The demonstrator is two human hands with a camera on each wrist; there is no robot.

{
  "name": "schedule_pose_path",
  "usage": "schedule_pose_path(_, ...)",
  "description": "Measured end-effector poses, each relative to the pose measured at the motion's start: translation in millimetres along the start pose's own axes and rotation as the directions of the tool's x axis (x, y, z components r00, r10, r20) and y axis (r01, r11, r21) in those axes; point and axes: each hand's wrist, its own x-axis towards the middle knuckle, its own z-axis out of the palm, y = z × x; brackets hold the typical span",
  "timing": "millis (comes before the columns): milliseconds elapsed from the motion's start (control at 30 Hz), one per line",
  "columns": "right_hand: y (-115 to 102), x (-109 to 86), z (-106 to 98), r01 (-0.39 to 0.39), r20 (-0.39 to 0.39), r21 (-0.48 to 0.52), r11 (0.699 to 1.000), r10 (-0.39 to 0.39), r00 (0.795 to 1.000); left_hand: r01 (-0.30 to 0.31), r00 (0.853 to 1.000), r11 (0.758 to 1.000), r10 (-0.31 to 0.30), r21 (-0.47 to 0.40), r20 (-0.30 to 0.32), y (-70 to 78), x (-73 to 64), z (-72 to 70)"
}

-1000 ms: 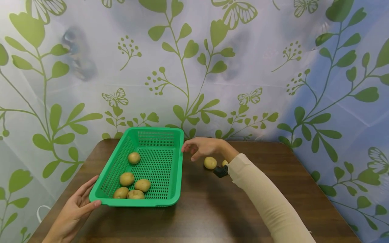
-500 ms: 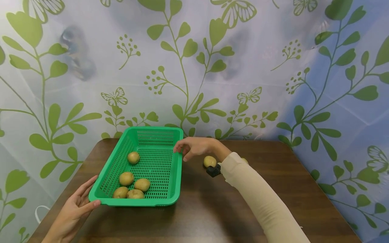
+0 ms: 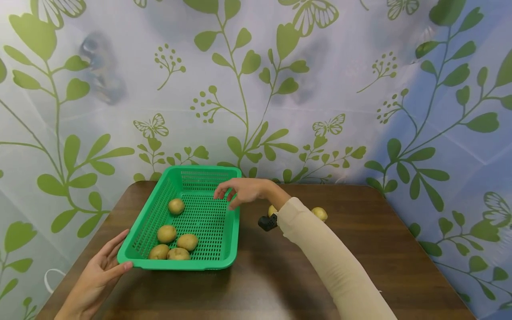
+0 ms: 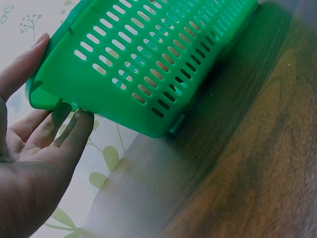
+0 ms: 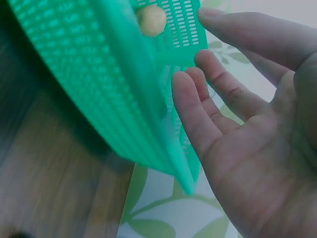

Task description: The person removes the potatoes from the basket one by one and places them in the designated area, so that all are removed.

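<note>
We're mid-loading: left hand (image 3: 98,275) flat against the basket (image 3: 188,266) near corner, right hand (image 3: 240,190) empty, fingers loose over its far right rim, so next it likely goes right for a potato (image 3: 319,214) on the surface (image 3: 280,275).

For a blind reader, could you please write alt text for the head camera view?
A green basket holding five potatoes sits on a brown table; the left hand touches its near left corner and the empty right hand hovers above its far right rim. Two more potatoes lie on the table beside the right sleeve.
</note>
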Motion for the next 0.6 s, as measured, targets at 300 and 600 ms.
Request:
schedule_pose_path(300, -12.2, 33.6, 11.6, 0.047, 0.030, 0.028, 0.998, -0.048, 0.998, -0.004, 1.000, 1.000, 0.004, 0.014, 0.005, -0.9, -1.3, -1.1)
schedule_pose_path(600, -11.3, 62.5, 27.5, 0.026, 0.051, 0.131, 0.991, -0.033, 0.998, -0.004, 1.000, 1.000, 0.004, 0.011, 0.009, -0.3, 0.7, -0.8)
